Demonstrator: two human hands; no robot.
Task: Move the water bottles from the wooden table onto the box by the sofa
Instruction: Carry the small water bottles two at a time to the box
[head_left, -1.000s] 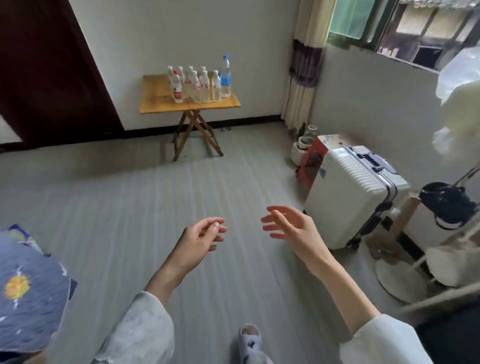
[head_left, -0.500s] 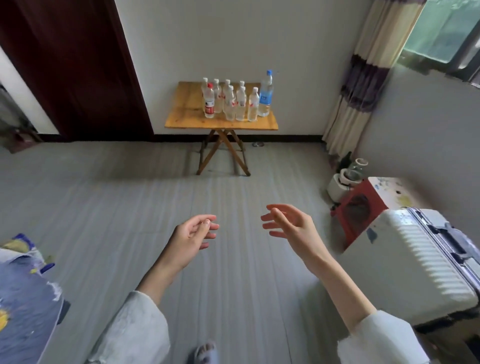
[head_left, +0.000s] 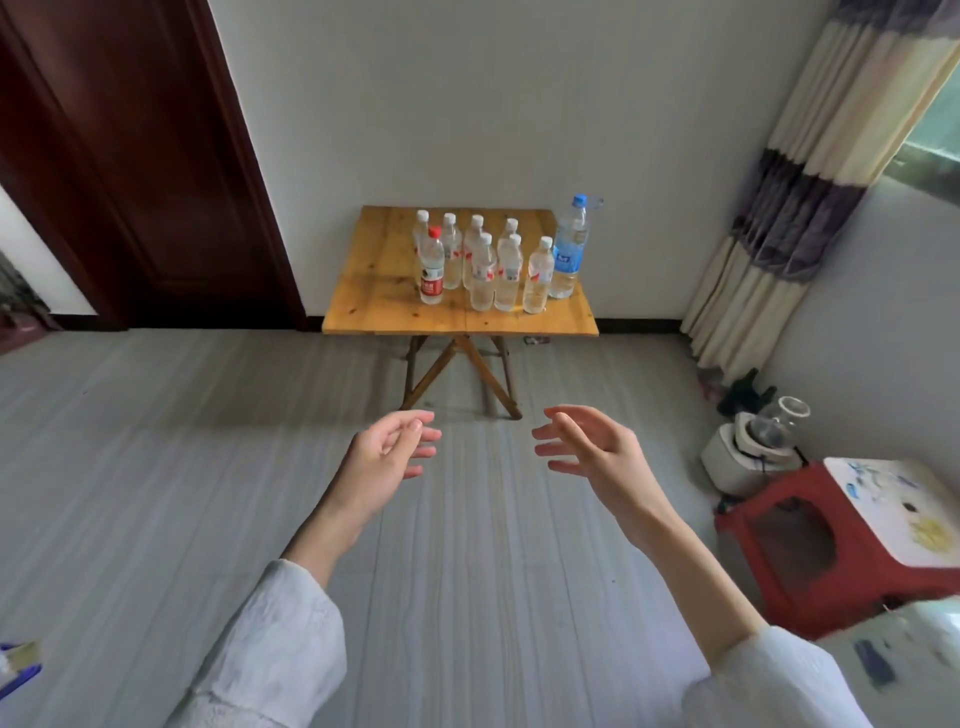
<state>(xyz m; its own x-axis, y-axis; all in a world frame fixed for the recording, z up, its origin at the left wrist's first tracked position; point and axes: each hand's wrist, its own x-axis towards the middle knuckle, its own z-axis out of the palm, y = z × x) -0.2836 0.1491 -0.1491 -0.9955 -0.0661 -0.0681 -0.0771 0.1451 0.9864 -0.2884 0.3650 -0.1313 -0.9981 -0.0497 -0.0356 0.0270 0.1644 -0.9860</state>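
**Caller:** Both hands are out in front, empty. Left hand (head_left: 387, 454) has its fingers loosely curled with nothing between them, and right hand (head_left: 587, 452) is spread wide, fingers apart, palm turned inward.

**Analyst:** And the target is dead ahead. The water bottles (head_left: 493, 260) stand in a tight cluster on the wooden table (head_left: 374, 306) against the far wall, well apart from either hand, with bare floor in between.

**Caller:** Which hand has the shorter line?

**Analyst:** Close call. The cluster sits toward the right half of the tabletop, so the right hand looks slightly better lined up with it. The tall blue-capped bottle (head_left: 569, 249) stands at the right end, on that hand's side. The red-capped bottle (head_left: 432, 270) at the left front falls more naturally to the left hand.

**Caller:** All upright?

**Analyst:** Every one, long axis vertical, caps up. That favours a side-on wrap around the body, and the way both palms face inward suits it.

**Caller:** And the box by the sofa?

**Analyst:** Not in view from here, so nothing can be said about where it lies.
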